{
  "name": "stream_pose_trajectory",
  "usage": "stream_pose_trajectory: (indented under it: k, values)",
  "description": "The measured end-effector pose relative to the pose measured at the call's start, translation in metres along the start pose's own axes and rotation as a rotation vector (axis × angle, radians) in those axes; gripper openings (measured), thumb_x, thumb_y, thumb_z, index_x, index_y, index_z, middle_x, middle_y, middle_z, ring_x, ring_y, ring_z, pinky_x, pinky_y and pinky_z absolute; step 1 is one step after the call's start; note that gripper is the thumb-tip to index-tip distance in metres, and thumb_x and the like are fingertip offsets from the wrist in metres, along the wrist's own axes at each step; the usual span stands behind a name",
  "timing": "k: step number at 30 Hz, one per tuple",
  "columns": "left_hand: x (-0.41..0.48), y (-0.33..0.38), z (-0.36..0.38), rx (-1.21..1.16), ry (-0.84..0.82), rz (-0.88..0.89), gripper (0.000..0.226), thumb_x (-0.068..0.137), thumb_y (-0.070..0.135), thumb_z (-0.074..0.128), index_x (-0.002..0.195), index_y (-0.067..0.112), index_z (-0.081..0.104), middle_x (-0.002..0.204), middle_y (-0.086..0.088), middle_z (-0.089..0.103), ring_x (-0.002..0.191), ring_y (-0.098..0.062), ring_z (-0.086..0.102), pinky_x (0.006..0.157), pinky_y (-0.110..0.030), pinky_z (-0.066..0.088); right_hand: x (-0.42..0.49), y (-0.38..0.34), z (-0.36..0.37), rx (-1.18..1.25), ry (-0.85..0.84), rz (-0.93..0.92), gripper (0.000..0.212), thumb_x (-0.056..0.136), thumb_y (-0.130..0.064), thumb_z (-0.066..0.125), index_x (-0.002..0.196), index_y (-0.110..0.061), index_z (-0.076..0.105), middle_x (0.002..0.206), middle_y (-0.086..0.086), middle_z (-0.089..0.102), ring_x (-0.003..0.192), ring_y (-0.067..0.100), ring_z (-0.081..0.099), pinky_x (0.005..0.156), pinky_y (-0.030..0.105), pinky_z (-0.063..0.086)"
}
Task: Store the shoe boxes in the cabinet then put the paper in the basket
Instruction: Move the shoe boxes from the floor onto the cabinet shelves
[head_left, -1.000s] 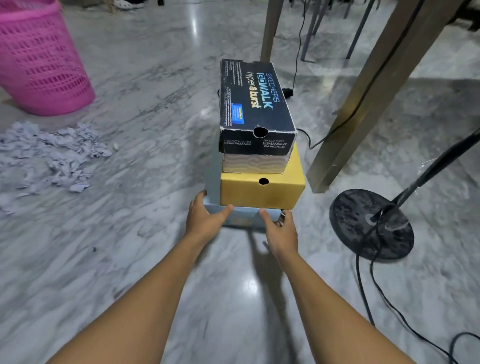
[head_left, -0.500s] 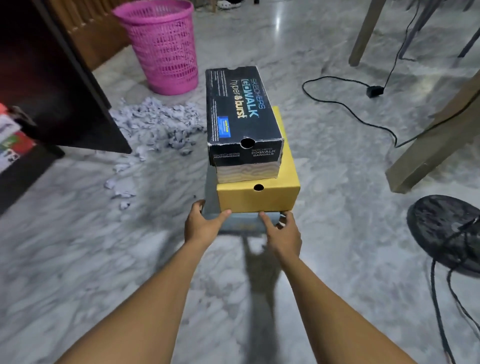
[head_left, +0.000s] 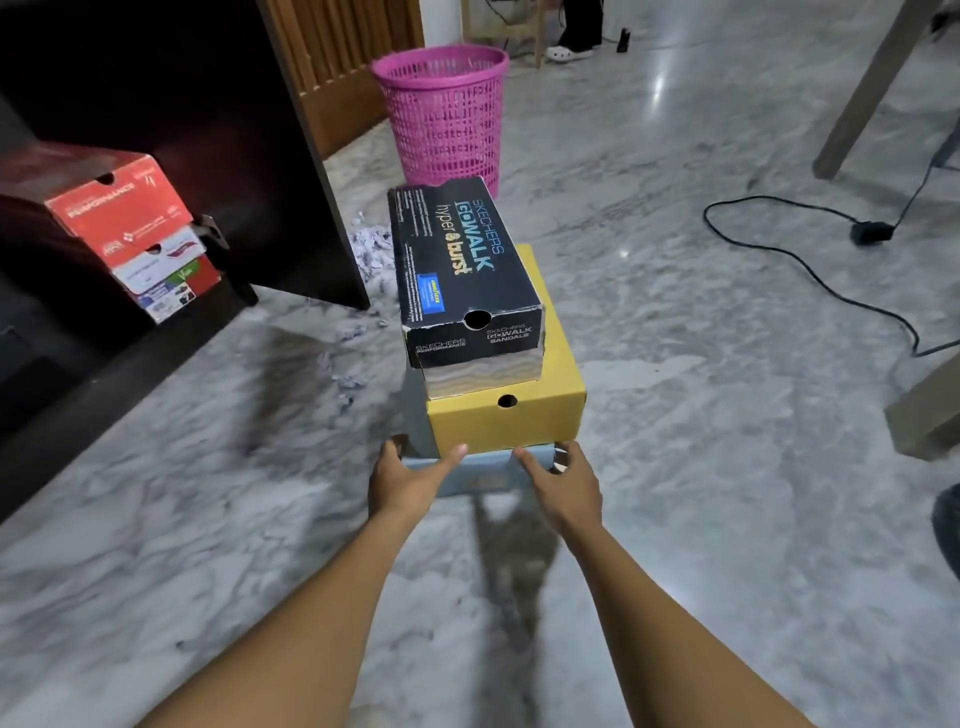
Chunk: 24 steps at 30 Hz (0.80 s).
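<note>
Glossy grey marble floor (head_left: 727, 519) crossed by a black cable (head_left: 810, 270), a table leg (head_left: 878, 88), perhaps a slatted wooden door (head_left: 343, 67).

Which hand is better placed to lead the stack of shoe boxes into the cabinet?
Left, as a judgement. The cabinet stands open on the left side, so the left hand is nearer to it. Both hands grip the bottom box, so the right hand should only support and follow.
</note>
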<state>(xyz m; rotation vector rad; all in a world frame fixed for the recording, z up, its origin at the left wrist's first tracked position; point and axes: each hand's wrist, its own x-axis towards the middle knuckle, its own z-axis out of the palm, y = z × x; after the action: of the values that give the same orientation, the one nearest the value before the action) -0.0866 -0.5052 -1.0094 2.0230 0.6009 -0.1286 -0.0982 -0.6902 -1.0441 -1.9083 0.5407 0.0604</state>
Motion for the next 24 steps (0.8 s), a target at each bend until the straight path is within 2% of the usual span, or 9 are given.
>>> stream_pose_trajectory:
  k: [4, 7, 8, 10, 13, 15, 18, 21, 24]
  values:
    - [0.01, -0.006, -0.013, -0.036, -0.005, -0.051, 0.093, 0.067, 0.054, 0.081, 0.141, 0.018, 0.039, 0.143, -0.002, 0.046, 0.13, -0.027, 0.047, 0.104, -0.041, 0.045, 0.013, -0.001, 0.007, 0.042, -0.11, 0.003, 0.041, 0.086, -0.045, 0.068, 0.121, -0.027, 0.056, 0.116, -0.01, 0.063, 0.102, 0.016, 0.064, 0.092, 0.038, 0.052]
    - [0.016, -0.006, -0.016, -0.061, -0.016, -0.035, 0.047, 0.085, 0.027, 0.067, 0.126, 0.022, 0.046, 0.131, -0.003, 0.053, 0.111, -0.027, 0.055, 0.093, -0.046, 0.053, 0.022, -0.001, -0.001, 0.18, -0.171, 0.054, 0.017, 0.091, -0.027, 0.058, 0.107, -0.032, 0.061, 0.119, -0.001, 0.066, 0.103, 0.019, 0.062, 0.091, 0.042, 0.053]
    - [0.017, -0.005, -0.016, -0.07, 0.014, -0.021, 0.036, 0.089, 0.019, 0.058, 0.123, 0.021, 0.049, 0.126, -0.004, 0.056, 0.106, -0.027, 0.055, 0.09, -0.046, 0.054, 0.025, -0.002, -0.005, 0.231, -0.152, 0.081, 0.017, 0.093, -0.024, 0.054, 0.107, -0.032, 0.06, 0.119, 0.001, 0.065, 0.102, 0.019, 0.062, 0.089, 0.041, 0.05]
    - [0.016, 0.005, -0.017, -0.106, 0.114, 0.018, 0.032, 0.093, 0.012, 0.047, 0.123, 0.019, 0.054, 0.118, -0.004, 0.059, 0.099, -0.027, 0.055, 0.084, -0.038, 0.052, 0.027, -0.008, -0.012, 0.301, -0.025, 0.099, 0.028, 0.098, -0.023, 0.046, 0.123, -0.031, 0.055, 0.129, 0.003, 0.062, 0.11, 0.021, 0.058, 0.092, 0.039, 0.045]
    - [0.011, 0.04, -0.029, -0.265, 0.284, 0.067, 0.025, 0.097, 0.024, 0.045, 0.117, 0.021, 0.06, 0.109, -0.005, 0.063, 0.094, -0.025, 0.054, 0.075, -0.029, 0.038, 0.024, -0.038, -0.025, 0.31, 0.212, -0.072, 0.04, 0.102, -0.031, 0.043, 0.141, -0.024, 0.048, 0.142, -0.001, 0.053, 0.13, 0.017, 0.049, 0.102, 0.029, 0.036]
    - [0.012, 0.069, -0.041, -0.412, 0.312, 0.128, 0.031, 0.096, 0.041, 0.045, 0.112, 0.022, 0.064, 0.107, -0.001, 0.066, 0.097, -0.023, 0.058, 0.079, -0.032, 0.042, 0.022, -0.068, -0.03, 0.33, 0.247, -0.267, 0.047, 0.096, -0.05, 0.048, 0.138, -0.028, 0.05, 0.144, -0.008, 0.052, 0.134, 0.01, 0.046, 0.111, 0.033, 0.037]
    - [0.016, 0.11, -0.055, -0.46, 0.2, 0.307, 0.052, 0.087, 0.064, 0.041, 0.118, 0.028, 0.064, 0.117, 0.008, 0.067, 0.11, -0.015, 0.06, 0.098, -0.037, 0.046, 0.02, -0.112, -0.033, 0.277, 0.177, -0.483, 0.059, 0.084, -0.067, 0.054, 0.133, -0.034, 0.053, 0.137, -0.013, 0.056, 0.129, 0.003, 0.05, 0.11, 0.033, 0.04]
    - [0.021, 0.136, -0.061, -0.426, 0.041, 0.284, 0.052, 0.086, 0.056, 0.053, 0.131, 0.031, 0.054, 0.127, 0.008, 0.061, 0.115, -0.014, 0.058, 0.103, -0.037, 0.044, 0.009, -0.15, -0.032, 0.159, 0.001, -0.573, 0.066, 0.077, -0.07, 0.062, 0.134, -0.039, 0.049, 0.13, -0.018, 0.059, 0.119, -0.001, 0.056, 0.098, 0.026, 0.045]
    - [0.024, 0.142, -0.064, -0.442, -0.035, 0.174, 0.072, 0.067, 0.053, 0.058, 0.136, 0.036, 0.046, 0.13, 0.005, 0.059, 0.113, -0.019, 0.061, 0.101, -0.047, 0.047, 0.004, -0.162, -0.026, 0.063, -0.071, -0.584, 0.068, 0.078, -0.062, 0.07, 0.137, -0.04, 0.044, 0.119, -0.032, 0.059, 0.111, -0.008, 0.058, 0.092, 0.024, 0.047]
